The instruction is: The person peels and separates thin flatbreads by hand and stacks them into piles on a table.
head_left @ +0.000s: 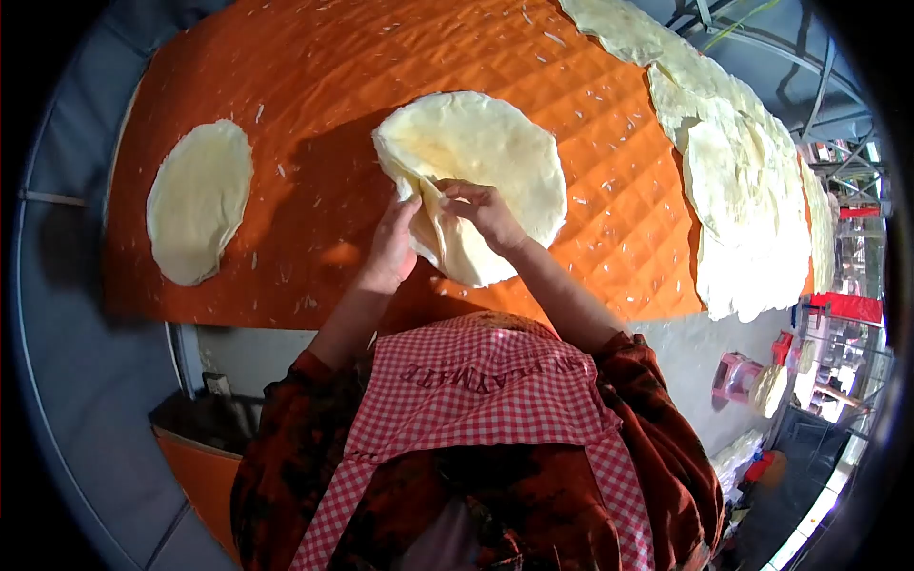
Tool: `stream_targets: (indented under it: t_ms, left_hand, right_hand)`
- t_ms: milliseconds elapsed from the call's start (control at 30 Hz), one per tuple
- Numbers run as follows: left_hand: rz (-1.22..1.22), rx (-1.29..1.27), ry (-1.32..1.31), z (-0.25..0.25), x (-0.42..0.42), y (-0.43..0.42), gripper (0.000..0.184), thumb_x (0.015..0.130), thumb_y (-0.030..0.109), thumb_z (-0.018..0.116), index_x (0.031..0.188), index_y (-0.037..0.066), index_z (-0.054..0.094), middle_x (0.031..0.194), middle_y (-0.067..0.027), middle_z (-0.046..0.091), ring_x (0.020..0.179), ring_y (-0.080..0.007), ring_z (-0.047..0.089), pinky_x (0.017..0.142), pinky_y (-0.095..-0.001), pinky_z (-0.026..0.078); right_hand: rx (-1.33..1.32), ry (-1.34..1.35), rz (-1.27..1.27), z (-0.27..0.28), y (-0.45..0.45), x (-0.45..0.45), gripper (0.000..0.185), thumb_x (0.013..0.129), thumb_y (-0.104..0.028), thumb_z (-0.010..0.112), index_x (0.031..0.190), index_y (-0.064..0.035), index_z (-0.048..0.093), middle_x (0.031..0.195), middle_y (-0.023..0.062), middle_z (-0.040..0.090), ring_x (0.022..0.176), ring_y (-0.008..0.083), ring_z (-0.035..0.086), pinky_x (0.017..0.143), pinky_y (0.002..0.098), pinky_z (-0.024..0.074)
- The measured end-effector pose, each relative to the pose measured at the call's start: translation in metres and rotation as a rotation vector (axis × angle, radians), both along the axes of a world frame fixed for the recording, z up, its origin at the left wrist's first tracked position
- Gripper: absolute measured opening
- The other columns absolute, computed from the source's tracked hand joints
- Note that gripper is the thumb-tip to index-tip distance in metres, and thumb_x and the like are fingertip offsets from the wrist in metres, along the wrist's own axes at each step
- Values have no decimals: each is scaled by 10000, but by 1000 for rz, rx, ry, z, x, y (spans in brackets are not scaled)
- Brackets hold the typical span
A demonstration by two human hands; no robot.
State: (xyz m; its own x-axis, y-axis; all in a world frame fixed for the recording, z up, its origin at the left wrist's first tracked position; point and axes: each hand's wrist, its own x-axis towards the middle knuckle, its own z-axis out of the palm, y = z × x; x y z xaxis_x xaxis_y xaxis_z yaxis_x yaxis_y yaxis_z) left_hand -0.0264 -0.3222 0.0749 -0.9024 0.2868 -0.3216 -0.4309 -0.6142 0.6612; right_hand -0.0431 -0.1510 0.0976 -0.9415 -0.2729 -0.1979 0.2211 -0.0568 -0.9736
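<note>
A stack of thin, pale round flatbreads [495,133] lies on the orange quilted cover in front of me. Its near-left edge is lifted and folded into a few loose flaps. My left hand [393,247] grips that edge from the left, thumb on top and the other fingers hidden behind it. From the right, my right hand [484,217] reaches over the stack, its thumb and fingers pinching a raised flap of the top flatbread. How many layers each hand holds, I cannot make out.
A smaller oval pile of flatbreads [200,202] lies to the left. Larger overlapping sheets [747,219] cover the table's right end. White scraps are scattered over the orange cover [314,57]. A pink stool [735,378] stands on the floor at right.
</note>
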Motion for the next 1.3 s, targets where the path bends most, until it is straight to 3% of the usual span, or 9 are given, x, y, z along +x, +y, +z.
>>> stream_targets:
  t_ms: [333,567,667,800,900,1033,1100,1167,1300]
  left_hand:
    - [27,-51,-5,-9,6,1,426,960,250,473,1326,41,408,1254,-77,517,1143,-197,501,965,-357,410]
    - [-14,-3,62,8,9,2,465,920,195,524,1338,45,387,1267,-90,501,1142,-207,506,974,-363,414]
    - [-10,-332,49,-9,13,3,496,836,43,546,1309,28,399,1223,-94,504,1121,-179,512,935,-322,433]
    - [104,-383,-119,-31,9,1,412,802,-45,479,1213,-10,477,1095,-81,554,973,-161,558,808,-298,466]
    - [116,-620,-95,-13,9,6,316,871,37,481,1181,-1,531,1051,-58,593,897,-162,568,773,-311,470]
    - [225,-544,-138,5,4,5,362,854,8,479,1213,-8,525,1124,-103,599,1008,-237,596,881,-387,493]
    - [194,-389,-154,-40,-16,-41,414,849,59,548,1254,-4,490,1172,-112,563,1047,-245,578,868,-394,501]
    - [41,-473,-149,8,-3,-60,482,835,189,625,1262,5,499,1167,-100,571,1070,-224,558,886,-370,474]
    - [8,-502,-96,0,12,-110,410,841,203,614,1180,-22,563,1161,-119,580,1061,-236,558,902,-362,460]
  right_hand:
    - [-88,-91,-18,-9,2,8,87,847,-78,565,862,-9,615,1185,92,601,1024,176,537,933,321,417]
    - [-202,-234,-177,-21,2,10,198,862,-141,547,990,6,582,1143,98,596,990,210,551,930,342,426]
    - [-242,-250,-172,-29,3,11,279,869,-195,571,1070,-2,579,1162,106,587,1033,231,552,943,342,416]
    - [386,160,-56,-6,-20,37,454,865,-336,620,1174,-14,536,1176,181,575,1119,301,533,963,371,411]
    - [924,516,43,2,-39,53,269,795,-272,600,917,-37,645,976,182,634,996,331,599,829,419,488]
    - [1043,314,-62,-7,-12,29,176,858,-133,555,934,-20,667,798,177,648,751,260,632,676,395,504]
    - [617,244,-267,10,45,1,219,873,-147,528,956,-5,672,786,156,669,707,233,642,647,381,519]
    - [230,89,-390,61,131,1,209,856,-146,562,935,8,679,844,136,680,699,217,646,616,376,528]
    - [89,126,-689,112,288,74,211,835,-194,597,924,-14,662,790,59,645,660,143,608,626,278,502]
